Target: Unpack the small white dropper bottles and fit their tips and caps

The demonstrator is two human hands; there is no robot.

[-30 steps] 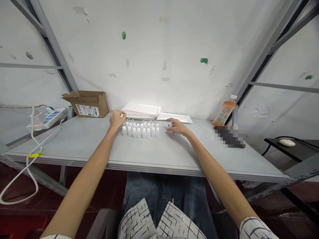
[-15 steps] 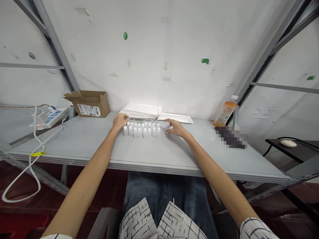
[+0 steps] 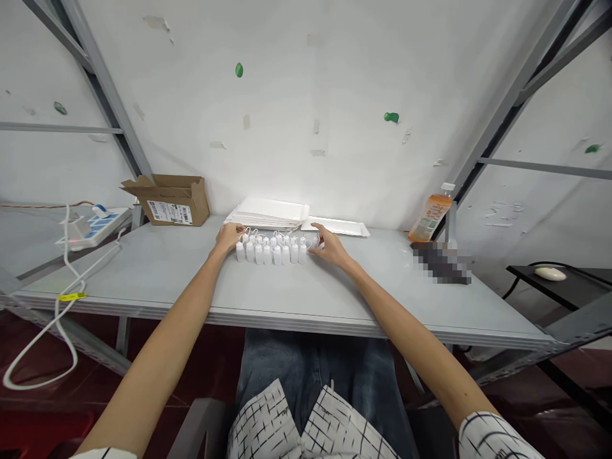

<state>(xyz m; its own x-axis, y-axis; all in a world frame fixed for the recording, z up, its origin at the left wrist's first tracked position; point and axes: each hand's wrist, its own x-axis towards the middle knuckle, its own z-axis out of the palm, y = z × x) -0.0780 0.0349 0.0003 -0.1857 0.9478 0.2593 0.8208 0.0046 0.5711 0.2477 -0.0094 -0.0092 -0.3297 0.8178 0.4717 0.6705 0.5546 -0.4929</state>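
White squeeze bottles (image 3: 272, 254) in tight rows on grey surface (image 3: 143, 274), between hands. Left hand (image 3: 228, 237) curled at rows' left end, right hand (image 3: 332, 250) half-open at right end; grip unclear. White trays (image 3: 268, 212) behind.

At the back left of a grey shelf-like table (image 3: 143, 274), an open cardboard box (image 3: 172, 207) with a white shipping label is set against a white wall (image 3: 306, 76) marked with green spots and tape residue. To the left, a power strip (image 3: 95, 227) is placed on a lower surface, and a white cable (image 3: 57, 347) bearing a yellow tag (image 3: 71, 296) is looped down past the table edge. At the right, an orange-labelled drink bottle (image 3: 431, 217) is stood beside a pixelated, obscured object (image 3: 442, 262). Further right, a white computer mouse (image 3: 549, 273) is seen on a black side table (image 3: 574, 287).
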